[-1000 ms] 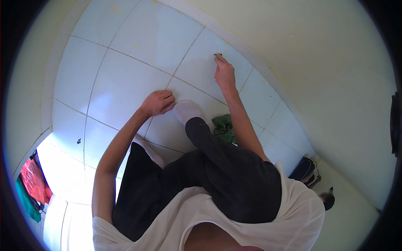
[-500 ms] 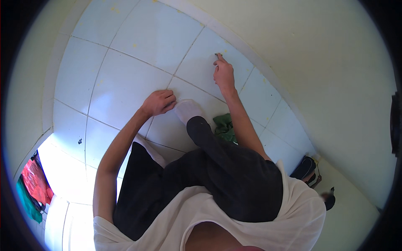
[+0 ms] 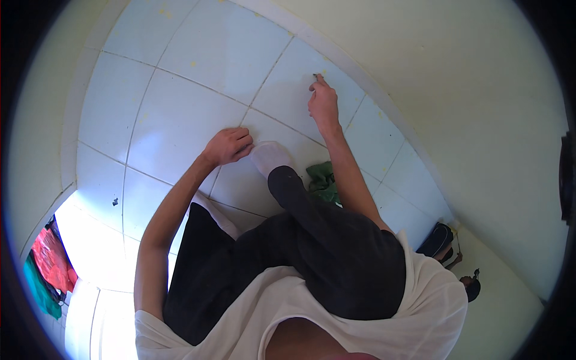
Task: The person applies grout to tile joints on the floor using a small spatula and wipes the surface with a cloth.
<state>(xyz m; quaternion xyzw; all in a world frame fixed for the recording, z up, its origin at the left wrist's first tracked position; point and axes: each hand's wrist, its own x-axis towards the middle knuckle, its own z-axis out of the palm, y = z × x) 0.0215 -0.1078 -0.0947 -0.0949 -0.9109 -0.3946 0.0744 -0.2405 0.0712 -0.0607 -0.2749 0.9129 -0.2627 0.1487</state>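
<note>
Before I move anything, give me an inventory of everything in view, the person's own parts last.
Small dark piece: one, dark, at the right grip; too small to identify.
Green cloth: one, green, beside the right forearm.
Dark scrap: one, dark, on the left tiles.
Floor tiles: many, white to pale blue, beneath.
Yellow marks: several, yellow, on the tiles.
Walls: at least two, pale, left and right.
Bundles: two, red and green, lower left.
Dark items: several, mostly black, lower right; unclear.
Socks: two, white, on the feet.
Trousers: one pair, dark, on the legs.
Shirt: one, cream, lower edge.
Left grip: one, bare, beside a sock's toe.
Right grip: one, bare, stretched forward.
</note>
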